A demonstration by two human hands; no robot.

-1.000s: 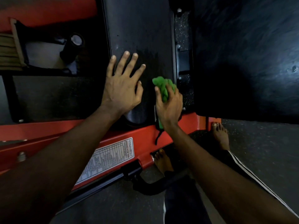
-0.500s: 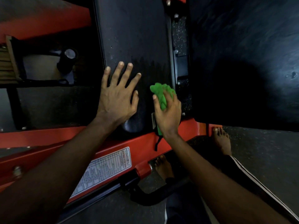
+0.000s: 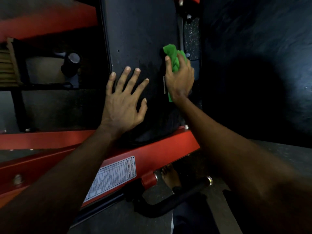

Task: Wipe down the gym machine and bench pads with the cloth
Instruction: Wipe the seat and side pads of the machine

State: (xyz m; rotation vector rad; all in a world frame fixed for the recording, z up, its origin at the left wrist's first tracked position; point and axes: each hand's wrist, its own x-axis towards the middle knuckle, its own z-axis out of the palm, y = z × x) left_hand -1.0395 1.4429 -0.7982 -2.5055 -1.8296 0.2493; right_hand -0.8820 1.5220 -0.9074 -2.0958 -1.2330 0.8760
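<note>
Under the right fingers [image 3: 183,62], the cloth [image 3: 174,60]: a green wad pressed on the right edge of the bench pad [image 3: 140,31]; a tail of it pokes out below the heel of the hand.
Right hand [image 3: 179,80]: fingers curled over the wad, thumb hooked round its left side, gripping it firmly.
Left hand [image 3: 124,102]: flat on the pad, its fingers [image 3: 128,76] spread and straight, holding nothing; it lies just left of the cloth hand, not touching it.
Pad surface: black and long, running on well past both sets of fingertips; the patch between the two hands looks darker, possibly damp.
Step in hand: wiping the pad's right margin, by my reading; most of the pad beyond the fingertips looks undone.
Doing it well: spread the wad flatter so more cloth meets the vinyl, press through the palm, and work in overlapping lanes away from the fingertips. Let the cloth wrap over the rounded edge so the side seam gets cleaned too. Lean on the left hand as a brace, then shift it off the covered patch and wipe there.
Watch for: a small pale tag [image 3: 164,85] on the pad beside the right thumb side could snag the cloth.
Right of the right fingers: a narrow gap with a dark bracket [image 3: 194,65], then a second black pad [image 3: 253,48], due its own wipe.
Nearer than the wrists: the red frame [image 3: 162,149] with a printed sticker [image 3: 114,176], and a black handle bar [image 3: 177,201].
</note>
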